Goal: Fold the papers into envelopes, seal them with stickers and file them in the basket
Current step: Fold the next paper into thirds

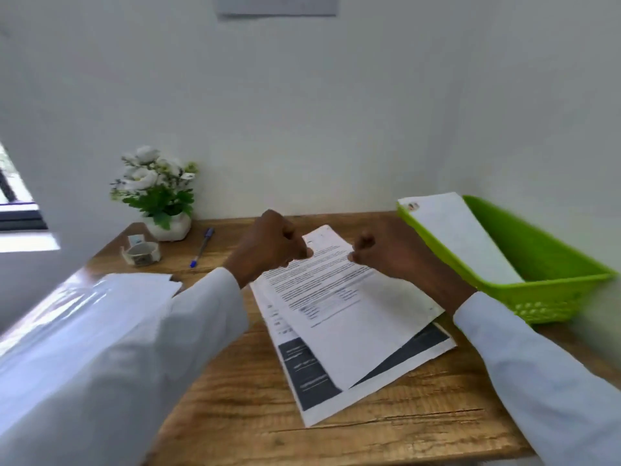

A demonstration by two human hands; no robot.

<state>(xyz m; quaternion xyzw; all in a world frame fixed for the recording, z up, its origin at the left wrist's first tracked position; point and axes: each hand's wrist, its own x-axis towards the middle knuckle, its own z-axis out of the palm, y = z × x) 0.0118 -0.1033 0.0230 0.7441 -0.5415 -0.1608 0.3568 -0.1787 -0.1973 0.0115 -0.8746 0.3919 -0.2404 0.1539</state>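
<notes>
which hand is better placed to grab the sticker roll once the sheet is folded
Left, probably. The sticker roll sits at the table's far left, on the left hand's side. The right hand lies across the top sheet, nearer the green basket. Both hands pinch that sheet's far edge.

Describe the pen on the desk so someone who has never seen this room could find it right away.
Start at the wooden desk against the white wall and find the white flower pot at its far left corner. Just right of the pot, between it and the left hand, lies the pen. It is the only slim blue stick there, unlike the round sticker roll on the pot's other side.
</notes>
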